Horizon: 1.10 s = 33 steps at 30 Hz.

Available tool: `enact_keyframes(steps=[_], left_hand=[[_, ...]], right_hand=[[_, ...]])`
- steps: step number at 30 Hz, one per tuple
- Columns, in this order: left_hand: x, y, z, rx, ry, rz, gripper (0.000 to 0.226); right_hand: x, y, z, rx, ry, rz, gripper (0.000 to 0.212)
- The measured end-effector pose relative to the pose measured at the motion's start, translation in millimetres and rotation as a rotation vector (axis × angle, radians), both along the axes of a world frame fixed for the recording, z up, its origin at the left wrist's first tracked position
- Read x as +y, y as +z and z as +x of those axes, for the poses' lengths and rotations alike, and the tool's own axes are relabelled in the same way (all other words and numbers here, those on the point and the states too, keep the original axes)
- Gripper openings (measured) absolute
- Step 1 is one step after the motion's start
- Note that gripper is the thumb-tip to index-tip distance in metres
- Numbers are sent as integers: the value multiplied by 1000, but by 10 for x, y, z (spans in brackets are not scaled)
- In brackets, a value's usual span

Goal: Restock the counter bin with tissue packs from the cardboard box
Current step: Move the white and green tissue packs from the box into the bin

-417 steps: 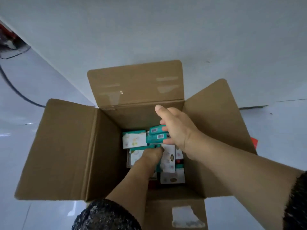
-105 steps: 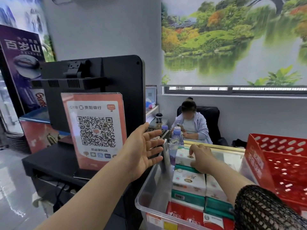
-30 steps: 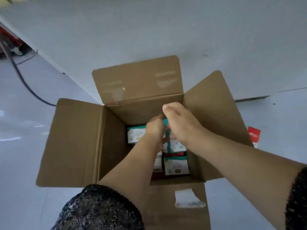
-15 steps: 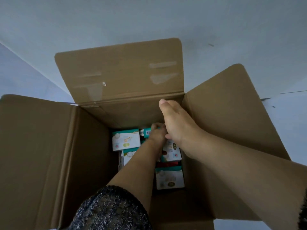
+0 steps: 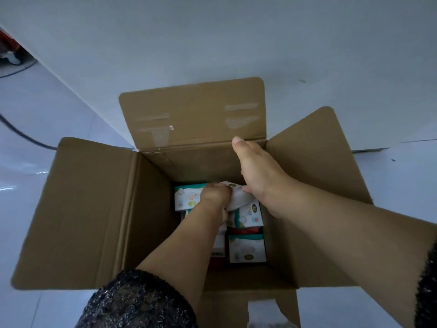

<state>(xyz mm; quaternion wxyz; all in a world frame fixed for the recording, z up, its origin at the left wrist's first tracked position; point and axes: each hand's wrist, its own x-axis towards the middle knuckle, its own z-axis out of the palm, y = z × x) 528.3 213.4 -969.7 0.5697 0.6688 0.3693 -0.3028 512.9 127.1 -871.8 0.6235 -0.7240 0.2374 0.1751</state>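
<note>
Deep in the cardboard box point(image 5: 94, 209), your left hand point(image 5: 215, 196) grips a white tissue pack point(image 5: 237, 198) lying crosswise between both hands. Your right hand point(image 5: 257, 176) touches its other end; whether it grips, I cannot tell.

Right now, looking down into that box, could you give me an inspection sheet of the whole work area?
Surface: glossy pale floor; the cardboard box stands on it, flaps open.
Job's things: tissue packs, white with teal edges, lie loose in the box; red packaging shows between them; counter bin not in view.
Clutter: white label on the near flap.
Grips: left hand grips a white pack; right hand reaches onto the same pack, its fingers hidden.
Cables: black cable on the floor, running toward the box's left flap.
Surroundings: plain pale wall behind the box; red object far left, unclear.
</note>
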Motion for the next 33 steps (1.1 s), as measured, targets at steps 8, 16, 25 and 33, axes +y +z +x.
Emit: enact_keyframes(steps=[8, 16, 25, 33], left_hand=[[350, 1158, -196, -1, 92, -78, 54], [558, 2822, -498, -153, 123, -48, 41], [493, 5205, -864, -390, 105, -80, 16], [223, 7428, -931, -701, 134, -185, 10]], right_hand=[[101, 1129, -237, -121, 144, -66, 51], [125, 2533, -588, -144, 278, -180, 54], [-165, 4707, -778, -323, 365, -246, 59], [-482, 6644, -1031, -733, 395, -515, 79]])
